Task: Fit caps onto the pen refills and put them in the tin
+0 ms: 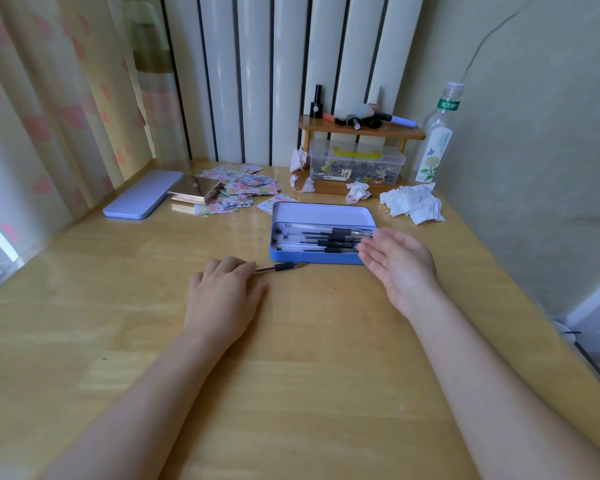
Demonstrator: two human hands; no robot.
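Note:
A blue tin (pixel 312 258) lies open on the wooden desk, holding several clear pen refills (pixel 326 237) with black grips. One more refill (pixel 281 267) lies on the desk just in front of the tin's near wall. My left hand (pixel 224 299) rests palm down with its fingertips over that refill's left end; whether it grips it I cannot tell. My right hand (pixel 400 266) hovers at the tin's right end, palm turned inward, fingers apart and holding nothing. No loose caps are visible.
The tin's lilac lid (pixel 142 199) lies far left beside a gold box (pixel 196 192) and scattered stickers (pixel 246 188). Crumpled tissues (pixel 412 202), a small wooden shelf (pixel 360 131) over a clear box (pixel 357 166), and a bottle (pixel 437 136) stand behind the tin.

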